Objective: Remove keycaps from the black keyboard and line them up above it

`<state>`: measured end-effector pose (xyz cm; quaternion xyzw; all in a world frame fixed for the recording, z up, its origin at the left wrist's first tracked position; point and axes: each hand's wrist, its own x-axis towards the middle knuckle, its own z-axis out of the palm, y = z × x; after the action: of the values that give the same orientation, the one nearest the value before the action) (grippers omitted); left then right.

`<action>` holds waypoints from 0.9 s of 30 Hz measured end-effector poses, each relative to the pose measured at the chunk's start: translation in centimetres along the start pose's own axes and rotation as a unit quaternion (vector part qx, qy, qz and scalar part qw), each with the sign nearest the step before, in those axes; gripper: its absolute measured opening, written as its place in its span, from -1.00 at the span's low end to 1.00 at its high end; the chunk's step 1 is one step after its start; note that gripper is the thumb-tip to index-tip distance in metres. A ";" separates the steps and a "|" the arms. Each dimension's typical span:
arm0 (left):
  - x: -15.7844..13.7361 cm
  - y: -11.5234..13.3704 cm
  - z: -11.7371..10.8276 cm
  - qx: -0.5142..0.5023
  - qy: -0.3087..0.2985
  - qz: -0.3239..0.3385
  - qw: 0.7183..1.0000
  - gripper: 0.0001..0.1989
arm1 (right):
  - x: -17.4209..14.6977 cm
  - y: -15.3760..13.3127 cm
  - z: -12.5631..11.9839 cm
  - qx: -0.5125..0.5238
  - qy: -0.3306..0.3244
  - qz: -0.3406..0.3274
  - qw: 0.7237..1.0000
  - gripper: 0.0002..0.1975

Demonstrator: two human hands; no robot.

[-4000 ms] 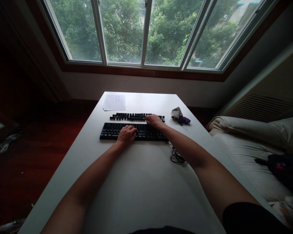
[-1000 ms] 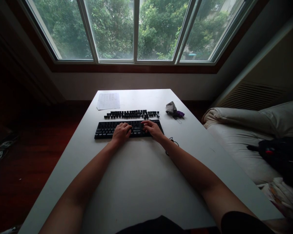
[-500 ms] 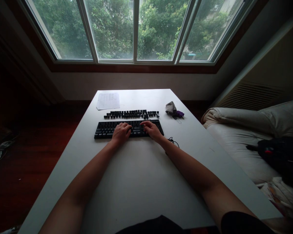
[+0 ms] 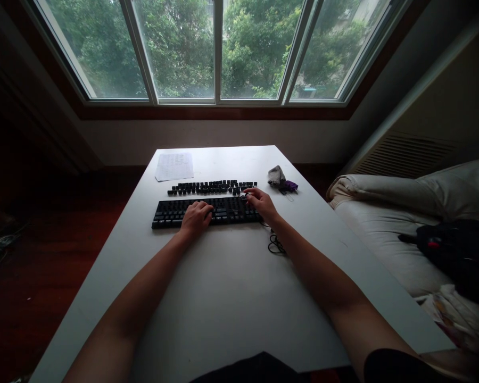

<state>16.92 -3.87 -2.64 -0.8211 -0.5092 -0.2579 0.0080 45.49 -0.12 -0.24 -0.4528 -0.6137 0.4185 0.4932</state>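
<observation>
A black keyboard (image 4: 171, 213) lies across the white table. My left hand (image 4: 197, 215) rests palm down over its middle keys, fingers loosely bent and holding nothing that I can see. Several loose black keycaps (image 4: 207, 187) stand in rows just beyond the keyboard. Over the keyboard's right part is my right hand (image 4: 261, 202), thumb and fingers brought together near the right end of those rows. A thin, dark, looped shape shows at its fingertips; what it is, I cannot make out. The keyboard's right end is partly hidden by this hand.
A black cable (image 4: 276, 244) lies coiled beside my right forearm. Printed paper (image 4: 174, 166) lies at the table's far left. Grey cloth (image 4: 277, 176) and a purple item (image 4: 289, 186) sit at the right. A pale sofa (image 4: 373, 231) with a dark bag (image 4: 455, 252) flanks the table (image 4: 223, 298).
My right hand has moved right and away from me, from over the keys toward the right end of the keycap rows, and its fingers have drawn together. My left hand stays on the keyboard.
</observation>
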 end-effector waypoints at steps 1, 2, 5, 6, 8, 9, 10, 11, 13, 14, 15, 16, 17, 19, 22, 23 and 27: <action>0.0 0.0 0.0 0.000 0.001 -0.001 1.000 -0.75 | 0.2 0.0 -0.5 -0.019 0.013 -0.004 1.000 -0.69; 0.0 0.0 0.0 0.000 0.002 -0.002 1.000 -0.75 | 0.3 0.0 -0.9 -0.037 0.022 -0.009 0.999 -0.69; 0.0 0.0 0.0 0.001 0.002 0.001 1.000 -0.75 | 0.5 0.0 -1.8 -0.093 0.028 -0.030 0.995 -0.69; 0.0 0.0 -0.1 0.001 0.003 0.002 1.000 -0.75 | 0.5 0.0 -2.0 -0.112 0.024 -0.039 0.993 -0.69; 0.0 0.0 -0.1 0.001 0.003 0.005 1.000 -0.75 | 0.5 0.3 -2.4 -0.148 0.014 -0.055 0.987 -0.71; 0.0 0.1 -0.2 0.001 0.002 0.005 1.000 -0.75 | 0.5 0.5 -2.5 -0.163 0.009 -0.061 0.985 -0.72; 0.0 0.1 -0.2 0.000 0.002 0.005 1.000 -0.75 | 0.5 0.8 -2.6 -0.176 0.004 -0.065 0.982 -0.73; 0.0 0.1 -0.2 -0.001 0.000 0.005 1.000 -0.75 | 0.5 1.1 -2.7 -0.186 -0.003 -0.068 0.980 -0.74; 0.0 0.2 -0.3 -0.004 -0.001 0.004 1.000 -0.75 | 0.6 1.6 -2.9 -0.203 -0.025 -0.071 0.976 -0.76; 0.0 0.2 -0.3 -0.005 -0.001 0.004 1.000 -0.75 | 0.7 1.8 -3.0 -0.210 -0.040 -0.070 0.974 -0.77; 0.0 0.2 -0.3 -0.005 -0.001 0.004 1.000 -0.75 | 0.7 2.0 -3.0 -0.217 -0.055 -0.070 0.972 -0.77; 0.0 0.2 -0.3 -0.004 -0.001 0.004 1.000 -0.75 | 0.8 2.1 -3.1 -0.225 -0.068 -0.071 0.969 -0.77; 0.0 0.1 -0.2 -0.004 -0.001 0.004 1.000 -0.75 | 0.8 2.2 -3.1 -0.234 -0.080 -0.074 0.966 -0.78; 0.0 0.1 -0.2 -0.002 0.000 0.004 1.000 -0.75 | 0.8 2.1 -3.1 -0.249 -0.101 -0.086 0.959 -0.79; -0.1 0.1 -0.1 0.001 0.001 0.004 1.000 -0.75 | 0.9 2.1 -3.1 -0.261 -0.124 -0.113 0.951 -0.83; -0.1 0.1 -0.1 0.002 0.001 0.004 1.000 -0.76 | 0.9 2.1 -3.1 -0.262 -0.128 -0.121 0.949 -0.84; -0.1 0.1 -0.2 0.003 0.003 0.006 1.000 -0.75 | 0.9 2.4 -3.0 -0.274 -0.129 -0.134 0.944 -0.87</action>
<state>16.93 -4.05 -2.46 -0.8235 -0.5046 -0.2590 0.0133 48.71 1.58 -1.83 -0.4259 -0.8179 0.2192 0.3186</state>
